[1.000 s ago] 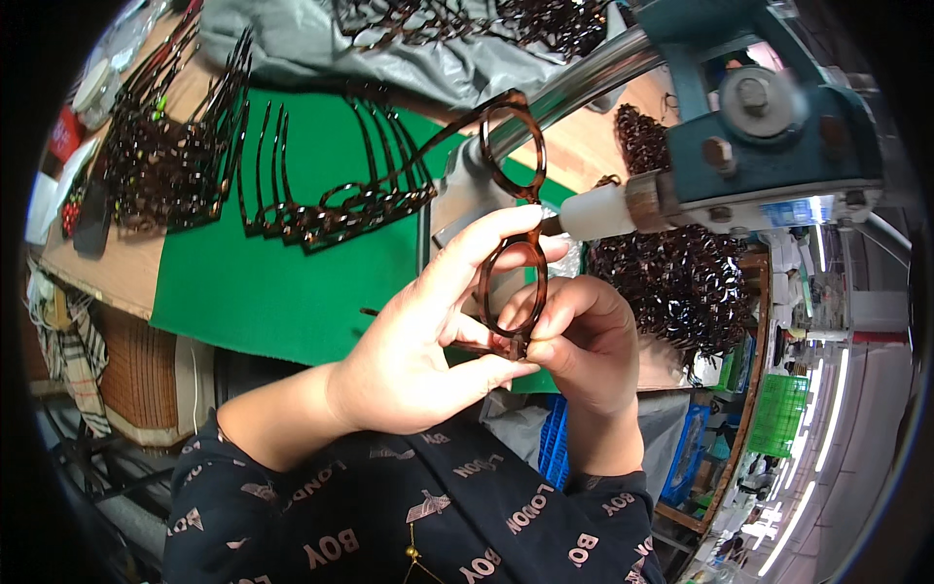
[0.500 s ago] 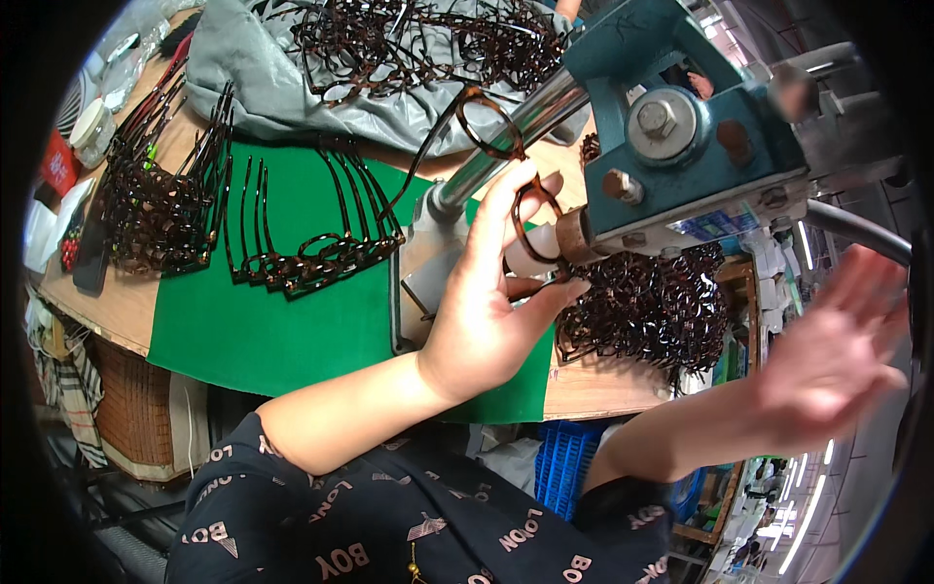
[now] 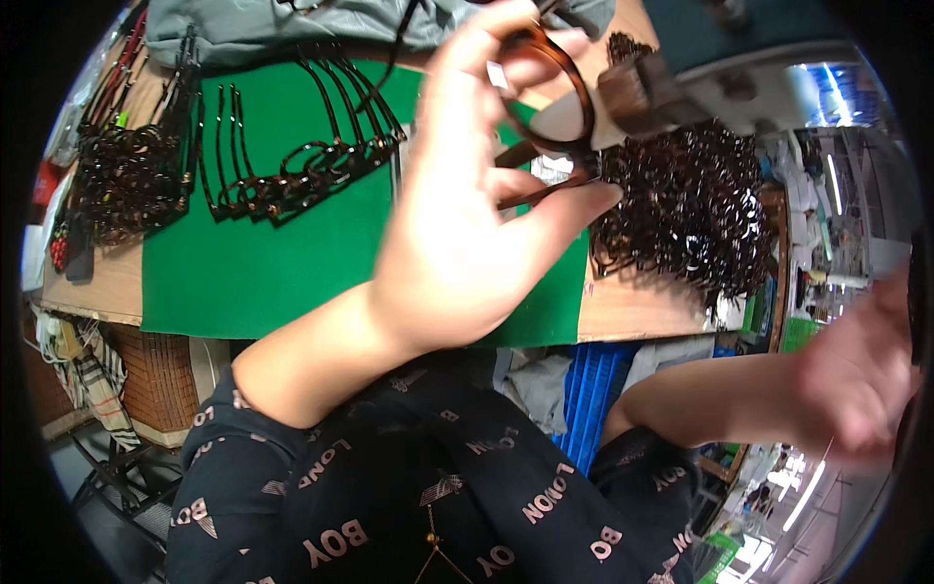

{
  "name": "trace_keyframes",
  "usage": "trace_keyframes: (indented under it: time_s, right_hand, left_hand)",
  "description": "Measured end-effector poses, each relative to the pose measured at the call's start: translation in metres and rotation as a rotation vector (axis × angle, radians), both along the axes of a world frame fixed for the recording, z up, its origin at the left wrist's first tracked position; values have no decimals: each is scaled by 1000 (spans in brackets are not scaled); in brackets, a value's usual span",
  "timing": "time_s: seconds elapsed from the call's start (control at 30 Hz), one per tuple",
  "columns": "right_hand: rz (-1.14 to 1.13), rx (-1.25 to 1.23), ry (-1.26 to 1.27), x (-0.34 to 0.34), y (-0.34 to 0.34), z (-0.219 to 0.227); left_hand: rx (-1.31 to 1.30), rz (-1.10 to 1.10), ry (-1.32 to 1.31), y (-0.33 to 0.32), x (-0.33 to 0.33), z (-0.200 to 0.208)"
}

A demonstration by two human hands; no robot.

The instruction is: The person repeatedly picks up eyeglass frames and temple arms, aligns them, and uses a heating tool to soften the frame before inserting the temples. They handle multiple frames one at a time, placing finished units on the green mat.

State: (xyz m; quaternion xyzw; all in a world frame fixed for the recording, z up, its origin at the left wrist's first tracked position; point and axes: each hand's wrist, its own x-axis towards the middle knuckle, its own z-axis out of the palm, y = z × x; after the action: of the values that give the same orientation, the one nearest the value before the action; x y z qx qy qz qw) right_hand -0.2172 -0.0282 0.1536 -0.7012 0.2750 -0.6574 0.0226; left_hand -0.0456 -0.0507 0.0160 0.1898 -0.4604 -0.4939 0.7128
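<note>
My left hand point(image 3: 457, 234) grips a brown tortoiseshell glasses frame point(image 3: 585, 86), thumb and fingers pinching its rim. The frame is held upright beside a pale rounded block and a brown cylindrical tip point(image 3: 628, 92) of the bench press; whether they touch cannot be told. Teal metalwork of the press point(image 3: 739, 34) fills the upper right, partly cut off. Far to the right, my right hand point(image 3: 861, 375) is smeared by motion at the picture's rim, so its fingers and anything in them are unclear. Past my left wrist, a row of similar glasses frames point(image 3: 311, 170) lies on a green mat point(image 3: 292, 277).
A dense pile of dark glasses frames point(image 3: 681, 209) occupies the table's right side. Another stack of frames point(image 3: 131, 180) stands at the left. Grey cloth point(image 3: 253, 29) lies along the back. Below the front edge is a blue plastic crate point(image 3: 593, 394).
The view has shifted, and the press now shows less. My left hand appears larger and higher, still gripping the glasses frame. My right hand has moved lower, against the right rim.
</note>
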Motion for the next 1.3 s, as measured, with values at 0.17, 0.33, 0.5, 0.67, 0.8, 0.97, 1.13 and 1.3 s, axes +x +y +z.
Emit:
trace_keyframes:
  time_s: [0.17,0.33,0.5,0.67,0.8,0.97,1.13,1.3]
  right_hand:
    - [-91,1108,333,-42,40,-180]
    - [-179,1003,371,-36,57,-224]
    - [-189,984,462,-31,51,-225]
    - [-240,947,631,-28,49,-223]
    - [-195,905,732,-31,48,-219]
    - [-172,901,760,-42,50,-223]
    - [-144,909,725,-46,51,-220]
    - [-136,878,743,-46,52,-219]
  left_hand:
    - [216,-84,-18,38,65,2]
    - [315,-57,-14,50,70,-9]
    - [210,-400,334,55,52,-2]
    - [8,-959,107,32,75,-17]
    - [351,-1032,-109,40,88,5]
    - [785,-942,-197,58,73,9]
    - [689,-1116,-253,63,68,-8]
    - [678,-1151,-277,62,66,-10]
